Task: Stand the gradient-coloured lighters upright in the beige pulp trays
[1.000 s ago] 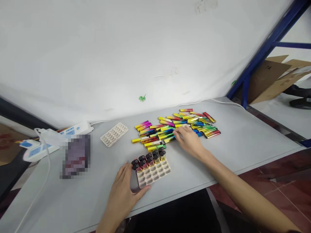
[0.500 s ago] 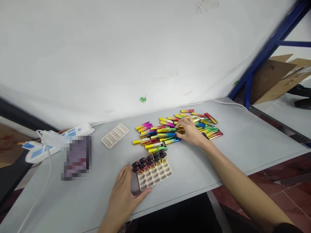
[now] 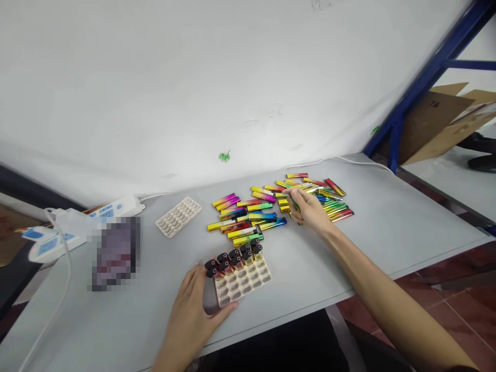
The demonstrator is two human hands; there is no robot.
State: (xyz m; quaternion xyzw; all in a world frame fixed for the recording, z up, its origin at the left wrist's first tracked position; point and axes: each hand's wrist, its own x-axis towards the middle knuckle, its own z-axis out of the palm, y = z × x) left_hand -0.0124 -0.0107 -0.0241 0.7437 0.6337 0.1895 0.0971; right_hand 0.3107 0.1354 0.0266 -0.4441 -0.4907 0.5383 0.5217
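A cream tray [image 3: 244,287] with rows of oval slots lies near the table's front edge. Slim pieces with black caps [image 3: 235,256] stand upright in its back rows, their bodies fading from pink to yellow. My left hand [image 3: 189,307] braces the tray at its left, fingers along the side and thumb at the front corner. Over the pile of shiny multicoloured flat sticks [image 3: 248,217], my right hand [image 3: 308,206] is closed on a stick with green showing between the fingers; most of it is hidden.
A second cream tray [image 3: 179,217] lies further back on the left. White power strips [image 3: 116,206] with cables stand beside a blurred dark packet [image 3: 116,253]. A white wall [image 3: 194,103] rises behind the table; a blue metal frame [image 3: 403,113] and cardboard boxes [image 3: 437,119] are at the right.
My right hand has drawn back slightly to the right, with a green-coloured stick now in its fingers. My left hand stays at the tray. The whole view has shifted a little.
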